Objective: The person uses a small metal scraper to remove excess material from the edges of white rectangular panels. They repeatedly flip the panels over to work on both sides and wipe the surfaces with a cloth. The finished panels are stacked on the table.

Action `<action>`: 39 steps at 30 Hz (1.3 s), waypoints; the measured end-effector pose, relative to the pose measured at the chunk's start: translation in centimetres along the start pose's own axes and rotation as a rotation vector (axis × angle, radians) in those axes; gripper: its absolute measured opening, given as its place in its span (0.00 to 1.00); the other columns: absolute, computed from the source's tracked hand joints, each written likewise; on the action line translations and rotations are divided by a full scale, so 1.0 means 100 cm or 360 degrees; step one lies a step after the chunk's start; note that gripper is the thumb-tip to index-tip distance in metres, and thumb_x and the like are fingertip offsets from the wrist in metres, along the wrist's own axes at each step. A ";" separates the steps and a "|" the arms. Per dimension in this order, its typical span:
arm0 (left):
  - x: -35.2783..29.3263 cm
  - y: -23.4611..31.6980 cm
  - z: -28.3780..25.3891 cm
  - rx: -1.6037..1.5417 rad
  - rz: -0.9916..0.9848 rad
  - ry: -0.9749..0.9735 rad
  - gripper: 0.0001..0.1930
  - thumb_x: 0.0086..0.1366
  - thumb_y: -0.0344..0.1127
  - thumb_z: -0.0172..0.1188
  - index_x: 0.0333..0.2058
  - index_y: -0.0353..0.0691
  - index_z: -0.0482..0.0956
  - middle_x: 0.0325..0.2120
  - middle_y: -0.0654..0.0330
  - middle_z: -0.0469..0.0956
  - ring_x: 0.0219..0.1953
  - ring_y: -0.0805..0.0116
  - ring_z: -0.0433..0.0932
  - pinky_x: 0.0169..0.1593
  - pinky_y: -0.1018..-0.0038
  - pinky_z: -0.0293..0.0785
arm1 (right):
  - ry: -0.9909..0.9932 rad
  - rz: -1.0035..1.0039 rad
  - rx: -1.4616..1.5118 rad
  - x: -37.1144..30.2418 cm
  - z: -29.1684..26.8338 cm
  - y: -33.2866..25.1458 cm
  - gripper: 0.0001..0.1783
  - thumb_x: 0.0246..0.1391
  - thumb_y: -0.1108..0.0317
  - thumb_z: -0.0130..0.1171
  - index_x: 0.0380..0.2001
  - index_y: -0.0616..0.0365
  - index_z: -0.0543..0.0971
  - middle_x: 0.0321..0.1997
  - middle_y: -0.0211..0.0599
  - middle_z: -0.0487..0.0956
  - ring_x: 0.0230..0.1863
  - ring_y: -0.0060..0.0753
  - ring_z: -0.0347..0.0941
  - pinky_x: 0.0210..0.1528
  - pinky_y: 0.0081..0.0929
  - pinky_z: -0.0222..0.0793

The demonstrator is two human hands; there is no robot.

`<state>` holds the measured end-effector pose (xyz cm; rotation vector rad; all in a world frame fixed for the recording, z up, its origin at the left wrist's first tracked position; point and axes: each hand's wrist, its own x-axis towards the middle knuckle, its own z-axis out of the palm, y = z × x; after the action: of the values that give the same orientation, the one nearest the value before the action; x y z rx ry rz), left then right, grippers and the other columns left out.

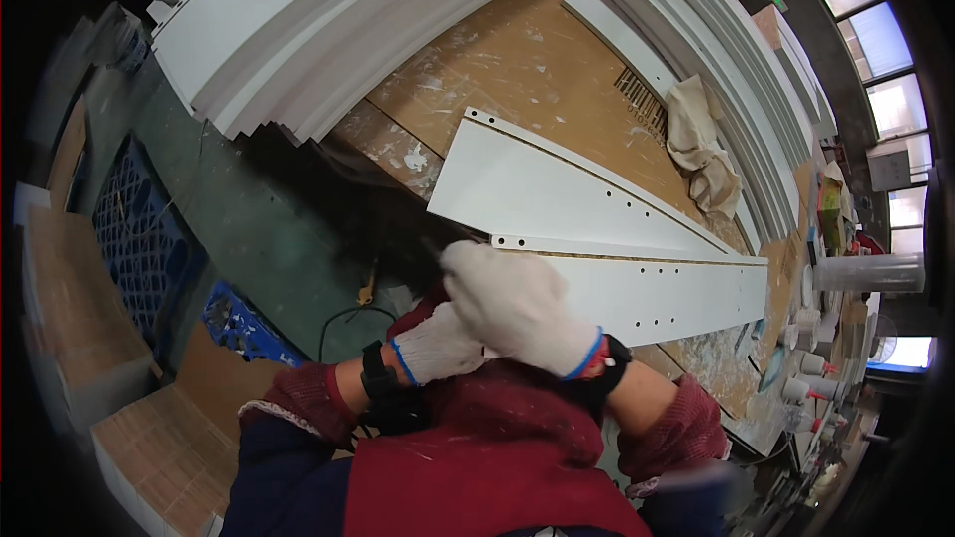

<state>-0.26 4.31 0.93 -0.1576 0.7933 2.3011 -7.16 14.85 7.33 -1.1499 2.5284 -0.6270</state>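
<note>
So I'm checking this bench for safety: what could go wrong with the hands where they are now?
The gloved right hand covers the left hand at the near end of the white panel, so a slip could pinch fingers there. The panel's far end nears the bench edge by the small pots and might knock them. The rag could snag a panel.

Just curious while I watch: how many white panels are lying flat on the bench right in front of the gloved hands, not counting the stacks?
2. One panel lies farther out, angled; the other panel lies nearer, its end under the right hand. Others may be hidden in the stacks.
</note>
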 end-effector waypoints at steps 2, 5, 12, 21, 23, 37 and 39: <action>0.000 -0.006 -0.002 -0.0225 0.0014 0.0024 0.22 0.63 0.25 0.55 0.56 0.35 0.66 0.52 0.53 0.71 0.53 0.61 0.74 0.52 0.70 0.73 | 0.0291 0.0350 -0.0013 -0.016 -0.014 0.024 0.10 0.56 0.63 0.55 0.35 0.57 0.75 0.27 0.48 0.78 0.30 0.51 0.77 0.31 0.44 0.71; 0.009 -0.018 -0.005 -0.0464 0.0109 -0.0062 0.22 0.62 0.23 0.54 0.55 0.32 0.66 0.50 0.54 0.73 0.51 0.63 0.75 0.50 0.72 0.74 | 0.0179 0.0907 -0.0245 -0.027 -0.037 0.051 0.11 0.58 0.60 0.53 0.33 0.58 0.74 0.25 0.50 0.78 0.28 0.55 0.76 0.31 0.45 0.70; 0.003 -0.021 -0.015 0.1781 0.0551 0.0085 0.25 0.55 0.26 0.59 0.54 0.44 0.72 0.51 0.55 0.73 0.53 0.54 0.73 0.53 0.67 0.72 | -0.0231 0.0455 -0.0402 0.009 -0.010 0.007 0.14 0.60 0.59 0.49 0.33 0.59 0.74 0.27 0.52 0.78 0.30 0.57 0.76 0.33 0.49 0.71; 0.007 -0.030 -0.018 0.1605 0.0646 0.0240 0.19 0.58 0.27 0.57 0.50 0.45 0.76 0.49 0.59 0.75 0.51 0.59 0.75 0.52 0.70 0.72 | -0.0085 0.0417 -0.0416 0.004 -0.016 0.020 0.09 0.57 0.63 0.50 0.36 0.56 0.73 0.27 0.48 0.77 0.27 0.54 0.76 0.30 0.45 0.71; 0.007 -0.027 -0.020 0.2122 0.0632 0.0181 0.20 0.61 0.30 0.55 0.53 0.46 0.74 0.51 0.58 0.74 0.50 0.57 0.75 0.50 0.69 0.73 | -0.0274 0.0137 -0.0211 0.006 -0.011 0.009 0.08 0.57 0.63 0.49 0.35 0.55 0.72 0.25 0.45 0.77 0.28 0.53 0.76 0.31 0.45 0.71; 0.010 -0.031 -0.023 0.2107 0.0720 0.0139 0.21 0.63 0.29 0.54 0.55 0.48 0.72 0.53 0.54 0.72 0.49 0.47 0.73 0.54 0.65 0.70 | -0.0227 0.0133 -0.0114 -0.002 -0.014 0.001 0.10 0.56 0.62 0.53 0.38 0.54 0.74 0.28 0.45 0.78 0.33 0.51 0.76 0.34 0.43 0.70; 0.015 -0.029 -0.021 0.0951 0.0679 -0.0008 0.24 0.62 0.24 0.54 0.58 0.39 0.66 0.53 0.54 0.72 0.53 0.56 0.73 0.55 0.66 0.71 | 0.0267 0.0263 0.0006 -0.017 -0.022 0.028 0.08 0.55 0.67 0.56 0.36 0.56 0.76 0.26 0.45 0.77 0.29 0.47 0.75 0.32 0.37 0.69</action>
<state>0.29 5.62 -2.68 0.3141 1.5915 2.3194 -8.78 18.41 7.99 -0.9086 2.7258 -0.7111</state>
